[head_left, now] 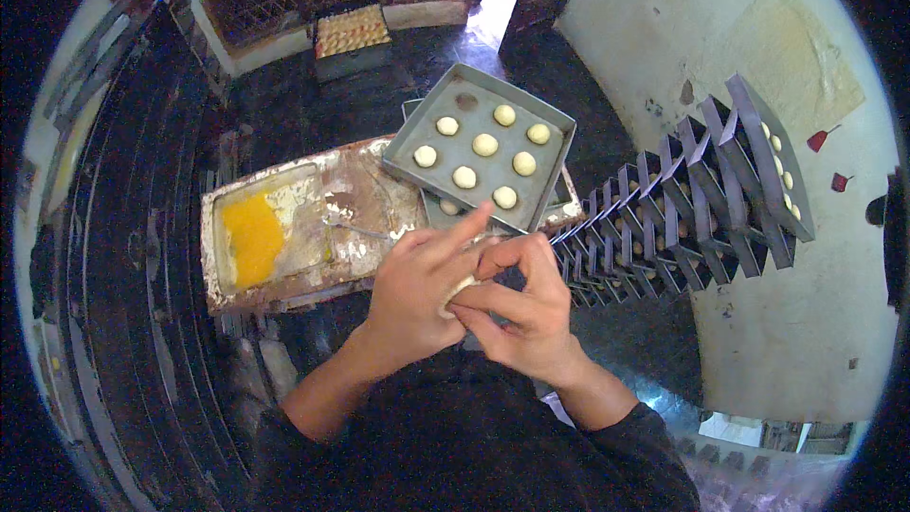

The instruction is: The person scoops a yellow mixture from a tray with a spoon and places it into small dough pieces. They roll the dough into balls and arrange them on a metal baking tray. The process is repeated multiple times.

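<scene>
In front of my body, both hands meet around a pale piece of dough. My left hand cups it from the left, its index finger pointing up toward the tray. My right hand has its fingers bent and pinches the dough's right side. Much of the dough is hidden by the fingers. Just beyond lies a square metal tray bearing several round dough balls, spaced apart. Another tray partly shows beneath it.
The worn table carries a shallow tray with a yellow-orange mass and a thin metal utensil. At right rises a tall staggered stack of metal trays with dough balls. A box of pale pieces sits by the far wall.
</scene>
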`<action>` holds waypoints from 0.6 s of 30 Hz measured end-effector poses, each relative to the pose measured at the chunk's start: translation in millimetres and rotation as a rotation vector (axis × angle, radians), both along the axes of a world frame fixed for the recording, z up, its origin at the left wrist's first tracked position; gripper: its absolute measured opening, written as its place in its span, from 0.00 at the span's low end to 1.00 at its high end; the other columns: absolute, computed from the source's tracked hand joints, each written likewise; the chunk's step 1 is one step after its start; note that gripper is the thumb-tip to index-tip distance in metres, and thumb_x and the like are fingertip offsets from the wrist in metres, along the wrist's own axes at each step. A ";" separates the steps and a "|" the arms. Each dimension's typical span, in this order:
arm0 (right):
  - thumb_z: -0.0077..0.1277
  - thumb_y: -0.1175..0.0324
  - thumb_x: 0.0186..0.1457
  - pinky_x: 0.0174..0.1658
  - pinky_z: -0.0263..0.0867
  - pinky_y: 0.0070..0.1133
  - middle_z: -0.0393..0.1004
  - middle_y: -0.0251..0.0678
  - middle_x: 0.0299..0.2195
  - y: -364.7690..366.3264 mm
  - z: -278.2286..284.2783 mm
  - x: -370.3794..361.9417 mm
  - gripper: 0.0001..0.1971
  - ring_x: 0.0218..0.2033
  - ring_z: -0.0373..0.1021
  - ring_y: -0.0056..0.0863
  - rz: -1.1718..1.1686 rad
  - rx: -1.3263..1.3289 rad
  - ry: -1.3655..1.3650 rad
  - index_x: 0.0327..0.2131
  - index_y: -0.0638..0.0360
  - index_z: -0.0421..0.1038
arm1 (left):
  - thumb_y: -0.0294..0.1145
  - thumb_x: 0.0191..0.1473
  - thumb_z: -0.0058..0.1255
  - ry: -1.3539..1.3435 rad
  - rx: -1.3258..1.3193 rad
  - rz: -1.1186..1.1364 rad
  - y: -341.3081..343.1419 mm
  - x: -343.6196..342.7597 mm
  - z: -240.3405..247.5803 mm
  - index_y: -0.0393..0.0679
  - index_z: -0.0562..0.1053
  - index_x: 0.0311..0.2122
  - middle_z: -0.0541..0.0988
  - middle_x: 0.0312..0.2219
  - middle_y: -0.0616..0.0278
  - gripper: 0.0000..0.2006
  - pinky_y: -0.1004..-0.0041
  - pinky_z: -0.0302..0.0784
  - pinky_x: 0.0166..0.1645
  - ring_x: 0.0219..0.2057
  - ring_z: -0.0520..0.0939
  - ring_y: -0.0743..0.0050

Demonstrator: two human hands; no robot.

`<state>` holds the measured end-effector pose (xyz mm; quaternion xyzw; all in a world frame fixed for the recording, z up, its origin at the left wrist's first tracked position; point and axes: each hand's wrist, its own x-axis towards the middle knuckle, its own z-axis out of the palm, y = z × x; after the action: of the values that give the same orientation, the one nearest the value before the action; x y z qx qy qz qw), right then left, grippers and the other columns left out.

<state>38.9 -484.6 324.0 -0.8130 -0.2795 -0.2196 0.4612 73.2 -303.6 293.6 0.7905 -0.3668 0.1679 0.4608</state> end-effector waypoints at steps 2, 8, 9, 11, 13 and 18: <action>0.72 0.73 0.42 0.42 0.70 0.27 0.72 0.37 0.38 25.6 -2.0 -17.3 0.13 0.42 0.71 0.30 -0.048 0.050 0.055 0.33 0.57 0.79 | 0.29 0.40 0.68 -0.037 0.008 0.000 16.8 -13.8 -6.6 0.41 0.74 0.59 0.71 0.63 0.48 0.36 0.59 0.77 0.56 0.57 0.80 0.51; 0.71 0.75 0.41 0.43 0.69 0.28 0.73 0.37 0.35 45.9 3.0 -47.8 0.12 0.39 0.72 0.33 -0.071 -0.015 0.012 0.32 0.56 0.82 | 0.28 0.37 0.64 -0.033 0.064 0.061 33.3 -43.9 10.3 0.38 0.77 0.54 0.73 0.62 0.49 0.32 0.62 0.79 0.51 0.47 0.84 0.52; 0.70 0.75 0.40 0.43 0.69 0.29 0.73 0.38 0.35 50.6 8.1 -51.8 0.12 0.38 0.72 0.35 -0.082 0.014 0.080 0.33 0.55 0.82 | 0.28 0.37 0.64 -0.057 -0.004 0.054 34.7 -44.6 1.1 0.38 0.76 0.55 0.73 0.62 0.49 0.33 0.62 0.79 0.53 0.47 0.84 0.51; 0.70 0.76 0.40 0.44 0.69 0.29 0.73 0.38 0.36 47.8 5.1 -55.0 0.13 0.39 0.72 0.35 -0.073 0.020 0.092 0.33 0.55 0.82 | 0.28 0.37 0.63 -0.036 -0.022 0.090 30.3 -50.4 1.2 0.38 0.76 0.55 0.73 0.62 0.49 0.32 0.62 0.79 0.52 0.46 0.84 0.51; 0.70 0.76 0.40 0.44 0.69 0.29 0.73 0.38 0.37 47.4 6.0 -58.1 0.13 0.40 0.72 0.34 -0.068 0.184 0.172 0.33 0.56 0.82 | 0.28 0.37 0.63 -0.020 -0.054 0.111 25.1 -54.6 2.6 0.38 0.76 0.54 0.73 0.61 0.49 0.32 0.62 0.79 0.52 0.47 0.84 0.51; 0.72 0.73 0.42 0.45 0.70 0.28 0.70 0.35 0.39 29.4 22.5 -60.3 0.09 0.41 0.70 0.30 -0.077 0.193 0.292 0.30 0.57 0.82 | 0.28 0.43 0.61 -0.065 -0.071 0.073 10.7 -53.8 17.4 0.37 0.78 0.48 0.79 0.54 0.52 0.23 0.60 0.78 0.53 0.48 0.83 0.52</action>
<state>-21.5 -455.2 346.5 -0.7982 -0.1560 -0.1427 0.5641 19.4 -293.0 310.9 0.7807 -0.3464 0.2228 0.4699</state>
